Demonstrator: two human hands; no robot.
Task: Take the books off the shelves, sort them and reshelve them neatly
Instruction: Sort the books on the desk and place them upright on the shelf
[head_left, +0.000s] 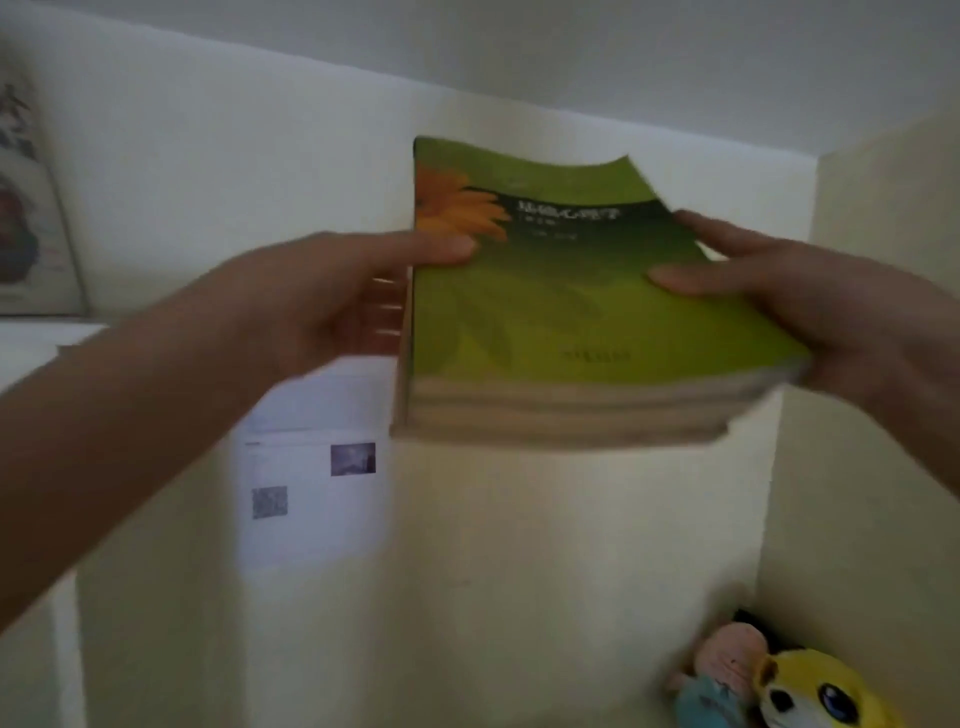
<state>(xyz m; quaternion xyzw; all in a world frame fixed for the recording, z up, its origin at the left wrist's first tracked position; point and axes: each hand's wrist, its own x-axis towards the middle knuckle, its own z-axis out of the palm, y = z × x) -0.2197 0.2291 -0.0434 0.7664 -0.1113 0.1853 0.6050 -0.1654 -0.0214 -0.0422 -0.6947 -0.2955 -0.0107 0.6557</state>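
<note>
Green covers the top book (566, 280) of a small stack (561, 410), which is held up in front of the pale shelf wall (519, 519). The stack is gripped at both side edges: the left hand (332, 296) is closed on its left edge, the right hand (810, 306) on its right. Open room is seen below the stack and above it. How many books are stacked cannot be told, because of blur. Two soft toys (779, 680) are seen far below the stack, cut off. One white sheet (311, 467) is seen below the stack's left edge.
</note>
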